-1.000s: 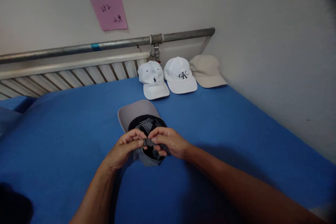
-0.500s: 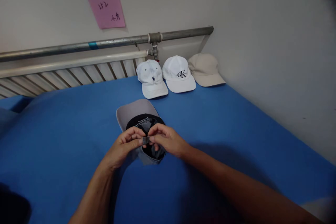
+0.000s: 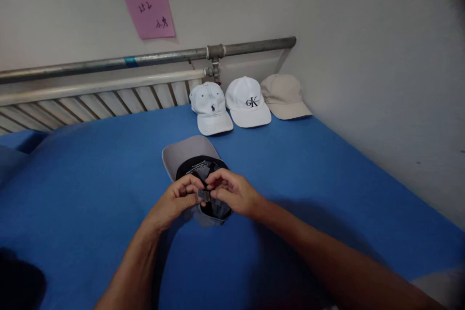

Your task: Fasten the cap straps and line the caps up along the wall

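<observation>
A grey baseball cap [image 3: 191, 150] lies upside down on the blue surface, its brim pointing away to the upper left and its dark inside showing. At its back, the adjusting strap [image 3: 204, 195] with a small buckle is raised between both hands. My left hand [image 3: 179, 201] pinches the strap's left part between thumb and fingers. From the other side, my right hand [image 3: 234, 191] pinches the strap near the buckle, thumb on top. The fingers hide part of the cap's opening.
A white cap with a small horse-rider emblem [image 3: 212, 109], a white CK cap [image 3: 249, 101] and a beige cap [image 3: 285, 97] stand in a row at the back. Behind them are a radiator [image 3: 141, 98], a metal pipe [image 3: 163, 58] and a pink note [image 3: 148, 9]. A wall rises on the right.
Both hands keep hold of the strap. My right fingers have shifted slightly right, and more of the strap and its buckle now shows between the hands.
</observation>
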Motion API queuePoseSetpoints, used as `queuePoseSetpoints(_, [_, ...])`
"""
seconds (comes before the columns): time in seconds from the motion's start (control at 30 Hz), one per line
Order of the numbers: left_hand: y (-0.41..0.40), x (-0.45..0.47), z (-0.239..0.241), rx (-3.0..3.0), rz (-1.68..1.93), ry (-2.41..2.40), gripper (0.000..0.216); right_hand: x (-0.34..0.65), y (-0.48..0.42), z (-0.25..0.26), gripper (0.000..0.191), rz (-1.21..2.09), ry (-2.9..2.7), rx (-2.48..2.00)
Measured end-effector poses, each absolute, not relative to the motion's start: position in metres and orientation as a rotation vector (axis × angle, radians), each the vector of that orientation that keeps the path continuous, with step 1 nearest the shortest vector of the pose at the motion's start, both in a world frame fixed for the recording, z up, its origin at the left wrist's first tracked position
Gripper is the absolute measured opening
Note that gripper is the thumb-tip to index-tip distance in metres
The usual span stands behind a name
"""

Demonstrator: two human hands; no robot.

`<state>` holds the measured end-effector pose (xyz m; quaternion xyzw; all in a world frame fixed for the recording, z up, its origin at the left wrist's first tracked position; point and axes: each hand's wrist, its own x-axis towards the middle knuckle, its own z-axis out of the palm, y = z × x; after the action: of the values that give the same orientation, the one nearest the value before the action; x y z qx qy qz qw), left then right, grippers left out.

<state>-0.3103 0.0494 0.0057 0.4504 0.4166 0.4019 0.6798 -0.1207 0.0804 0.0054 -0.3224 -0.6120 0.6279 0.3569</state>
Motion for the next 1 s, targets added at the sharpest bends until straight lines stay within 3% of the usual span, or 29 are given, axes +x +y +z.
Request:
queuePoseSetpoints(0.17, [0.049,-0.310,0.007,1.029,0.881,0.986,0.024,-0.121,0.078,0.009,0.016,1.480,-1.804,-0.871])
queuePoseSetpoints(0.37, [0.048,-0.308,0.009,1.040,0.868,1.014,0.024,-0.120,0.080,0.002,0.013,1.841,-1.463,-0.710])
queuePoseSetpoints(0.8, [0.045,-0.322,0.022,1.265,0.557,1.182,0.010,-0.115,0.086,0.002,0.015,1.907,-1.422,-0.771])
queuePoseSetpoints(1.0, [0.046,-0.319,0.021,1.264,0.548,1.210,0.016,-0.115,0.087,0.002,0.015,1.937,-1.333,-0.750])
